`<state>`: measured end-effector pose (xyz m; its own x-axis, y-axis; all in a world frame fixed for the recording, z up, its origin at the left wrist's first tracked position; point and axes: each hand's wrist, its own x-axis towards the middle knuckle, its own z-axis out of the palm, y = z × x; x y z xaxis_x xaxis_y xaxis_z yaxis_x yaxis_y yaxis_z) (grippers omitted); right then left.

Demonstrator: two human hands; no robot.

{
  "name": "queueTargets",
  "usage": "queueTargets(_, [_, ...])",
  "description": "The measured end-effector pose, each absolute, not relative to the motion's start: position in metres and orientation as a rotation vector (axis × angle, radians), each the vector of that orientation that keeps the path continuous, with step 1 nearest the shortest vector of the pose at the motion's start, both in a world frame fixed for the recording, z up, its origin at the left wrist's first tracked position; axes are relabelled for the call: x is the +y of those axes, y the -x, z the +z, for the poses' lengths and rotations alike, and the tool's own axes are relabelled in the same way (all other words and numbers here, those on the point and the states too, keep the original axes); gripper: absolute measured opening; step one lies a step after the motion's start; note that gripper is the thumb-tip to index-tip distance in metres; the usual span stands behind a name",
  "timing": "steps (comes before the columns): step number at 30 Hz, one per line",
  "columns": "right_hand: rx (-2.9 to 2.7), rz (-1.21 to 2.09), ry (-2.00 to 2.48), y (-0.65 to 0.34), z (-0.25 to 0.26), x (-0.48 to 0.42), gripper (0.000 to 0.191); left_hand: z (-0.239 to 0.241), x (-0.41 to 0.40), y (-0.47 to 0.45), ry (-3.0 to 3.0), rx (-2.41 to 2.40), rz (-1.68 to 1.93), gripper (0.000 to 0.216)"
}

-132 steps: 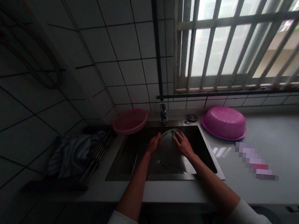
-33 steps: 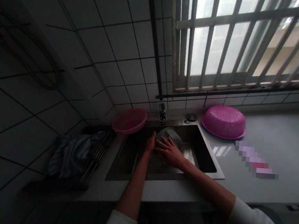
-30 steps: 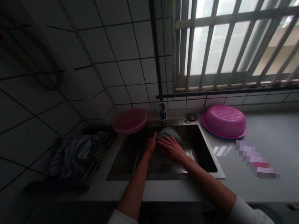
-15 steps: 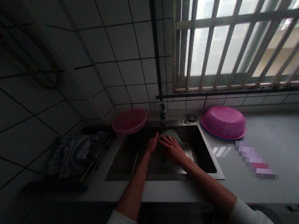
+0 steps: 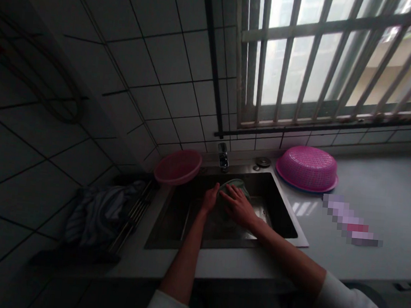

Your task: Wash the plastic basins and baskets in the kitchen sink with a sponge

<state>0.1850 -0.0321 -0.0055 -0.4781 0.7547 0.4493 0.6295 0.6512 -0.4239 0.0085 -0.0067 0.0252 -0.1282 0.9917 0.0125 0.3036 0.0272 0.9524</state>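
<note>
Leftmost, a crumpled striped cloth lies on a metal rack beside the stainless steel sink. Next, a pink round plastic basin rests on the sink's left rear corner. Within the sink, the left hand grips the left edge of a round metal dish, fingers curled around its rim. The right hand presses a greenish cloth onto the dish, fingers spread flat. A short metal tap stands behind the sink, directly above the dish. Right of the sink, an overturned pink perforated plastic basket sits on the pale countertop.
</note>
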Motion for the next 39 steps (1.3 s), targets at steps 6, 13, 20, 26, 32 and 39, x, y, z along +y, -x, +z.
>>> queueTargets(6, [-2.168, 0.37, 1.152, -0.2, -0.004, -0.018, 0.062, 0.025, -0.007, -0.007, -1.334, 1.53, 1.138, 0.077])
queueTargets(13, [-2.116, 0.395, 1.277, -0.2, -0.01, -0.015, 0.061, 0.025, -0.007, -0.01, -1.338, 1.509, 1.144, 0.077])
queueTargets(20, [-2.378, 0.257, 1.015, -0.19, -0.002, -0.027, 0.062, 0.023, -0.006, -0.007, -1.362, 1.54, 1.201, 0.08])
queueTargets(26, [-2.027, 0.523, 1.303, -0.212, -0.018, 0.001, 0.06, 0.02, -0.006, -0.008, -1.314, 1.517, 1.108, 0.082])
queueTargets(32, [-2.449, 0.23, 0.962, -0.186, 0.0, -0.034, 0.061, 0.018, -0.005, -0.005, -1.396, 1.508, 1.191, 0.076])
queueTargets(39, [-2.186, 0.415, 1.122, -0.206, -0.008, -0.01, 0.056, 0.019, -0.005, -0.007, -1.368, 1.496, 1.143, 0.081])
